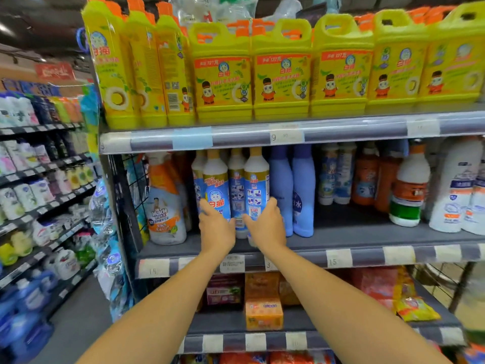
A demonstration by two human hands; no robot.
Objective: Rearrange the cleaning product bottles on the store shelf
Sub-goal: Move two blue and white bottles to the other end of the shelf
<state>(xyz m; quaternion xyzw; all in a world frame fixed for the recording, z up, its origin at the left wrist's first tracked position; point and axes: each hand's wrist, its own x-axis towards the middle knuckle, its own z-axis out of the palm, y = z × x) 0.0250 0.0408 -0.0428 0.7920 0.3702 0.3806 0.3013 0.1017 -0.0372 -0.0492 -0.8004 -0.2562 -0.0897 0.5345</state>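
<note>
Curled grips: left hand (215, 228) round left bottle (216, 187), right hand (268, 227) round right bottle (257, 182).

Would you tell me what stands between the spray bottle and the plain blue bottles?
Head view: white gold-capped bottles, gripped by left hand and right hand.

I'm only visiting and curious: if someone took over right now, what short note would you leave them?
Left hand grips the left white plastic bottle with blue label and tan cap low down.
Right hand grips the right matching bottle.
Both stand upright at the front of the grey middle shelf, between a white-and-orange spray bottle and pale blue bottles.
Done: nothing I can confirm.
Left: probably shift or straighten this group.
</note>
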